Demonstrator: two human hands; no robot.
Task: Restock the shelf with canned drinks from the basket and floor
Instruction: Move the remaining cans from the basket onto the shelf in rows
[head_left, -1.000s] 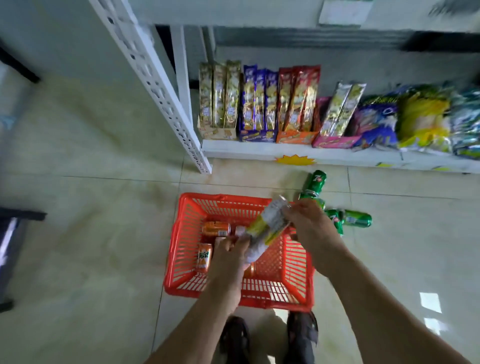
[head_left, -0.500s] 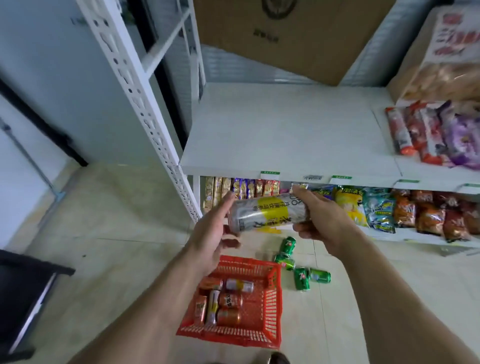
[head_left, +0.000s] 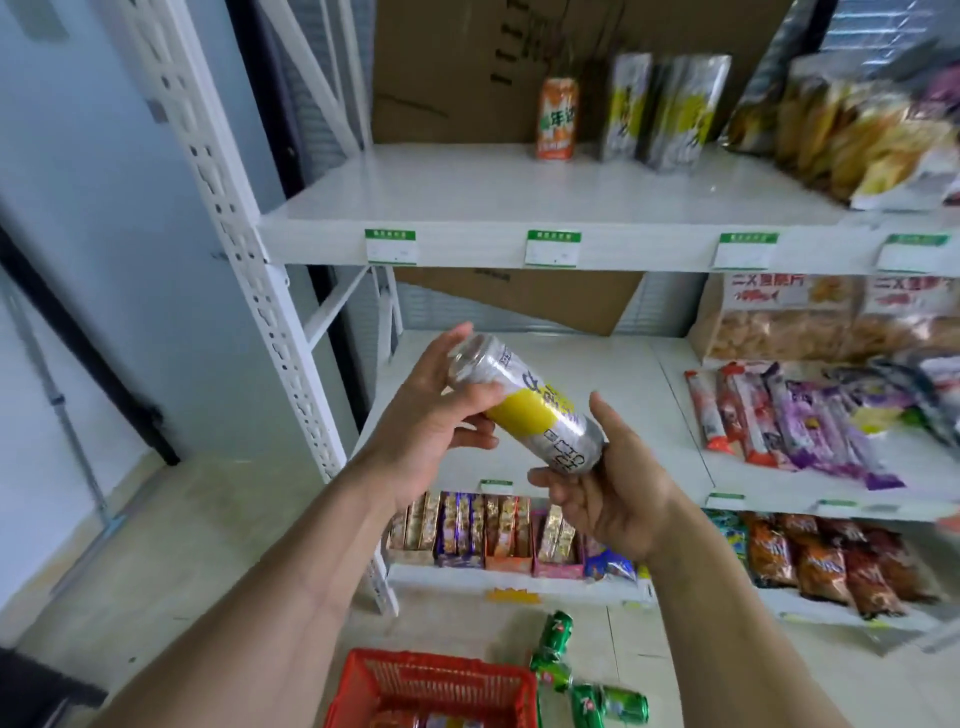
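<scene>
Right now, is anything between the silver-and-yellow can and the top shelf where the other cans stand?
Nothing visible blocks it. The can, held by both hands, sits below the upper shelf, whose front and left are bare; the standing cans are at the back.

Head view. Two bare forearms enter from the bottom edge. No sleeve shows on either arm up to the frame edge (any cuff would lie out of view). Left hand (head_left: 434, 415): bare, no glove, no ring or band seen; wrist bare, no watch. Right hand (head_left: 615, 488): bare likewise, no ring or band seen on the visible fingers, wrist bare. Nails short where visible on the left thumb. No marks or tattoos seen on either forearm. Image slightly blurred.
</scene>
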